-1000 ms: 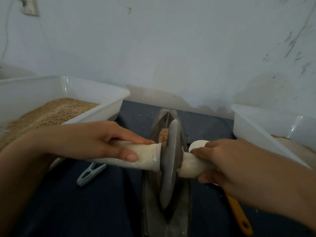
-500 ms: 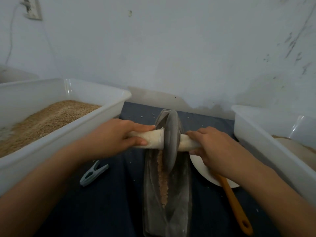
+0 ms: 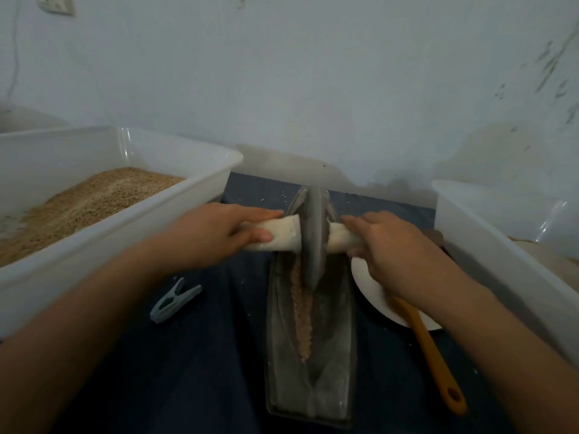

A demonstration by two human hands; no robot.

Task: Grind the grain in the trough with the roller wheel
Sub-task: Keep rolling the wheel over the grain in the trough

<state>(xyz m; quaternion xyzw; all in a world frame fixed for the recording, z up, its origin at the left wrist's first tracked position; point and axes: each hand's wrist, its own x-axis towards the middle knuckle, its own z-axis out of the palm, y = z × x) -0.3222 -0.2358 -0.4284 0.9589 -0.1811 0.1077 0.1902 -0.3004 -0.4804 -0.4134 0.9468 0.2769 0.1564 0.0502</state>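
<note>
Both hands, left hand (image 3: 216, 234) and right hand (image 3: 391, 245), grip the axle; the roller wheel (image 3: 311, 236) has rolled to the trough's (image 3: 341, 355) far end, baring crushed grain (image 3: 302, 311) nearer, so a return stroke seems due.

No readable text, labels, brands or numbers anywhere.

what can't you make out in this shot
Head view only:
- Far end of the trough: hidden behind the wheel.
- Plate: mostly covered by the right hand and forearm.
- Spoon head: hidden under that forearm.
- Right tub contents: cut off by the frame edge.
- Handle end: wrapped by the left hand.
</note>
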